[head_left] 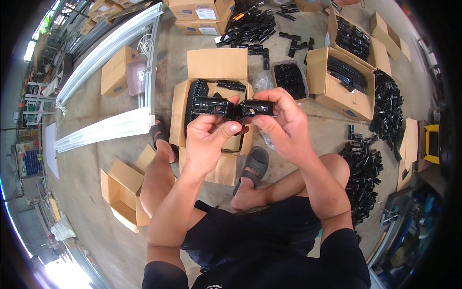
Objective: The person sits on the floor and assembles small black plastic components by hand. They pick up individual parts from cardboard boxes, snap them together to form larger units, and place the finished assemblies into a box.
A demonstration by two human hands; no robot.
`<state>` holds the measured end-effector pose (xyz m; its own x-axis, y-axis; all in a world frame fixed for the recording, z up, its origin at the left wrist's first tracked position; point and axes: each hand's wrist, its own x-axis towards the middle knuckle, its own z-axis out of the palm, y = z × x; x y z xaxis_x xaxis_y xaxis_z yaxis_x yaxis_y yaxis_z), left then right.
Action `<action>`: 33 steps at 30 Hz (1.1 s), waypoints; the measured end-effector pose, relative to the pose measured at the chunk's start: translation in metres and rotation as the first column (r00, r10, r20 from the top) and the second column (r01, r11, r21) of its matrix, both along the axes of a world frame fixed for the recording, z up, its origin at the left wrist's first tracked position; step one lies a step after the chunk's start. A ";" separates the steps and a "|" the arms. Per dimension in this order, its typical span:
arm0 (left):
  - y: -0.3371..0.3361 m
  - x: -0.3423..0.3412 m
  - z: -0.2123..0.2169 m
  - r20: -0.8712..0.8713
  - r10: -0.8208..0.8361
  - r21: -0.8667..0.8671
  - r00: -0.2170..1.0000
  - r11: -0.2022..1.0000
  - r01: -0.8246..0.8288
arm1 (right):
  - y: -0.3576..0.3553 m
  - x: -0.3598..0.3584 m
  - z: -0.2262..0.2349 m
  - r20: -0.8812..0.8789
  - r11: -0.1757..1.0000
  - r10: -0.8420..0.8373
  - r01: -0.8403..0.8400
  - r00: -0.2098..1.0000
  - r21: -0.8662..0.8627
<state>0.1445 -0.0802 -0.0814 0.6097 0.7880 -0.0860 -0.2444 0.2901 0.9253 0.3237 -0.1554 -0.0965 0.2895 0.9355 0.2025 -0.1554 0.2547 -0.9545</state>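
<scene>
My left hand [204,144] pinches a glossy black, curved metal bracket [211,106] between thumb and fingers. A similar black bracket [259,107] is gripped in my right hand [288,126]. Their inner ends meet or overlap between my hands; whether they are joined I cannot tell. Both are held above an open cardboard box [216,63], between my feet. Inside that box, a row of black brackets [196,90] stands stacked along the left side, and another black piece [231,85] lies at the far side. My hands hide part of the box's inside.
Loose black brackets lie in piles at the far middle [248,26] and on my right [363,180]. More fill an open carton [341,98] at the far right. A black tub of small parts [289,82], white metal lengths [106,130] and a small open carton [120,192] surround me.
</scene>
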 end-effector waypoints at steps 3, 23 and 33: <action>-0.001 0.002 0.002 -0.029 0.046 0.079 0.999 0.996 -0.043 | -0.001 0.005 0.004 0.158 0.999 -0.044 0.044 0.986 0.004; -0.003 -0.008 0.005 -0.004 -0.013 0.180 1.000 0.984 0.013 | -0.003 -0.012 0.009 0.071 0.961 -0.060 0.038 0.996 0.274; -0.002 -0.011 0.007 -0.013 0.024 0.291 1.000 0.957 -0.019 | -0.005 -0.006 0.005 0.172 0.951 -0.051 -0.004 0.984 0.308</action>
